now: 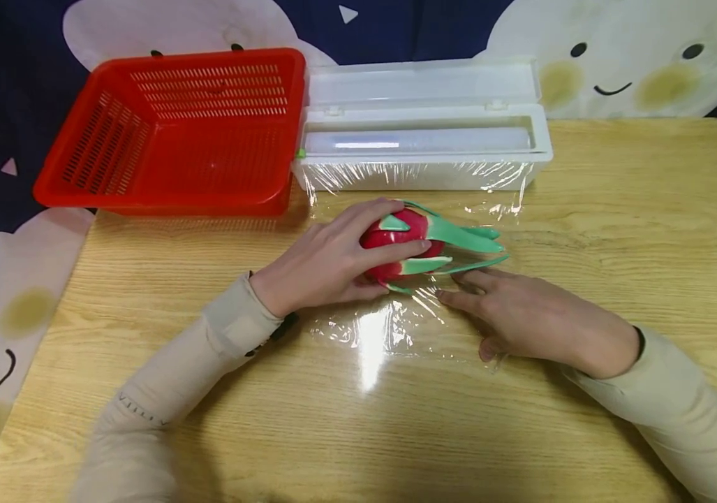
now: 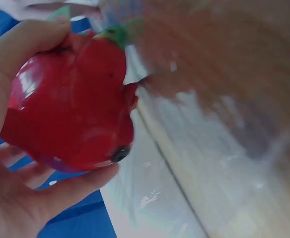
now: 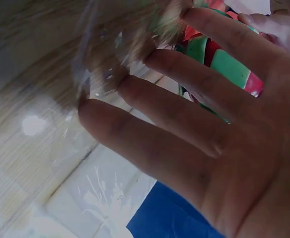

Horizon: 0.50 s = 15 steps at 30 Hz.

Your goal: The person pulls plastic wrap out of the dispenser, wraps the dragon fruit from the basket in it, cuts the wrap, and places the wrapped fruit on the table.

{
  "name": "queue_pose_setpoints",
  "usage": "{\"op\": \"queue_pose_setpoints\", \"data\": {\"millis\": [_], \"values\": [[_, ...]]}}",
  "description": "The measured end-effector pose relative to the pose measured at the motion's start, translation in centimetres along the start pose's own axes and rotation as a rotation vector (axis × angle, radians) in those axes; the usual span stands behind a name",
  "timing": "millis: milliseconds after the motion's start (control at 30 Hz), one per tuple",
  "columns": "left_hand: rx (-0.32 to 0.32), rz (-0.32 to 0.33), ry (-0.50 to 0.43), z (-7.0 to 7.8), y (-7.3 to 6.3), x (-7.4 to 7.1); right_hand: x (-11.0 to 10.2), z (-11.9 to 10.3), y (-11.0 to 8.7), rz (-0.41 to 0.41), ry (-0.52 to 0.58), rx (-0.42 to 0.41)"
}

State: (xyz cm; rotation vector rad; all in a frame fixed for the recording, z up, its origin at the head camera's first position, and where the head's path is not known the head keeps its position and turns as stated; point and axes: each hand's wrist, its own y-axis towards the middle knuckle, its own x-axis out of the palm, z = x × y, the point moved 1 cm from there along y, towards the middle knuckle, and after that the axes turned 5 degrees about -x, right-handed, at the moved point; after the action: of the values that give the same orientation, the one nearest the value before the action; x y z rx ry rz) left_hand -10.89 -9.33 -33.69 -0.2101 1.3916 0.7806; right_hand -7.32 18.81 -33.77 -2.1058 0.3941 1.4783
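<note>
A red dragon fruit (image 1: 417, 225) with green leaf tips lies sideways over a sheet of clear cling film (image 1: 389, 328) on the table. My left hand (image 1: 339, 255) grips the fruit from the left, its fingers spread around the body. In the left wrist view, the smooth red base of the dragon fruit (image 2: 78, 104) sits between thumb and fingers. Just right of the leaf tips, my right hand (image 1: 521, 314) is low over the film. Its fingers (image 3: 145, 139) are stretched out in the right wrist view, their tips touching the film.
Behind the fruit stands a white cling film dispenser (image 1: 421, 175), lid up, with the roll (image 1: 415, 140) inside and film drawn over its front edge. A red plastic basket (image 1: 207, 202) stands to its left. All rest on a wooden table (image 1: 634, 230).
</note>
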Motion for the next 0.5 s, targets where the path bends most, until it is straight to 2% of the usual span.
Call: {"op": "queue_pose_setpoints", "data": {"millis": [200, 500], "values": [[-0.022, -0.036, -0.001, 0.09, -0.18, -0.26, 0.27, -0.31, 0.39, 0.002, 0.005, -0.005], [-0.067, -0.018, -0.013, 0.57, 0.55, 0.20, 0.36, 0.17, 0.09, -0.026, 0.000, 0.026]]}}
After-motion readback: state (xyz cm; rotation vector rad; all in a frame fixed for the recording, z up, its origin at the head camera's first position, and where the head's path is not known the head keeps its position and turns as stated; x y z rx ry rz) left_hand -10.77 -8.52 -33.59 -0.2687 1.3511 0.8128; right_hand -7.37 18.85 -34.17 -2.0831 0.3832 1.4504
